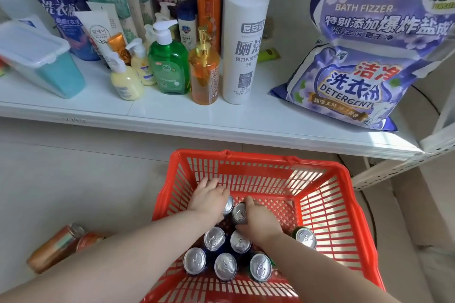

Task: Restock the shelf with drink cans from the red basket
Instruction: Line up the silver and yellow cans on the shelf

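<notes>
In the basket point(234, 154) below the shelf point(197, 115), our left hand point(209, 198) clasps the left can point(228, 204) and our right hand point(259, 220) the right can point(239, 213); we should lift both straight up, clear of the other cans point(214, 238).

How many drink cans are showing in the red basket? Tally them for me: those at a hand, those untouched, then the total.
Cans at a hand: 2, first can at the left hand, second can gripped by the right hand
Untouched cans: 6
Total showing in the red basket: 8
</notes>
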